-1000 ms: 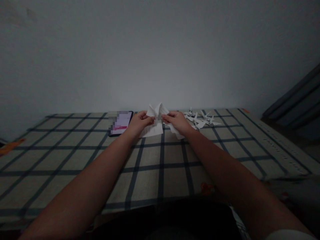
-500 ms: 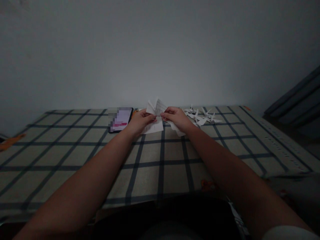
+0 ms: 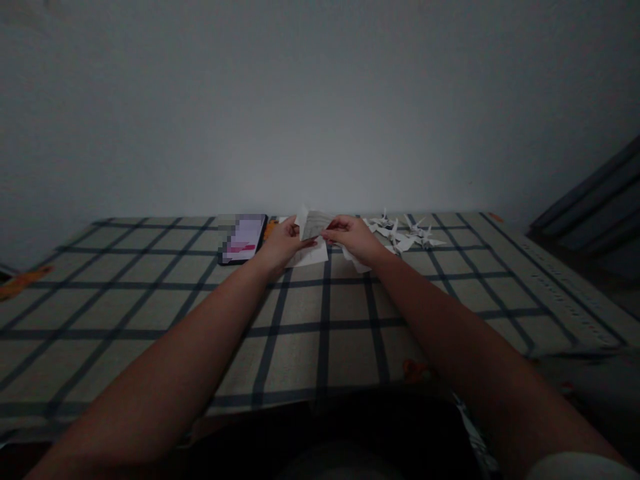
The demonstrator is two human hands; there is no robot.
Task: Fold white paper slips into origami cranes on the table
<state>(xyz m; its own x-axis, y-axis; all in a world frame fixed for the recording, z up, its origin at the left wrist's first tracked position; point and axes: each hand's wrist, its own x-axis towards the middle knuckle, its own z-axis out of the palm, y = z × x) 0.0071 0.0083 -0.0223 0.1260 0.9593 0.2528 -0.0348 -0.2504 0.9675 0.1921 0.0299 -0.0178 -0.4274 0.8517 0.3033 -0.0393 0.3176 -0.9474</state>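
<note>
Both my arms reach far out over a checked cloth [image 3: 300, 320]. My left hand [image 3: 283, 243] and my right hand [image 3: 354, 239] pinch a partly folded white paper [image 3: 314, 225] between them, held just above the cloth. A flat white sheet [image 3: 309, 255] lies under the hands. More white paper [image 3: 357, 263] pokes out beneath my right wrist. Both hands have fingers closed on the folded paper.
A phone [image 3: 243, 238] with a lit screen lies left of my left hand. Several small folded paper cranes [image 3: 403, 237] sit to the right of my right hand. A plain wall rises behind the cloth's far edge. Dark striped fabric [image 3: 590, 213] slopes at the far right.
The raised flaps of the paper have been pressed down and flatter between my hands. The hands stay in much the same place.
</note>
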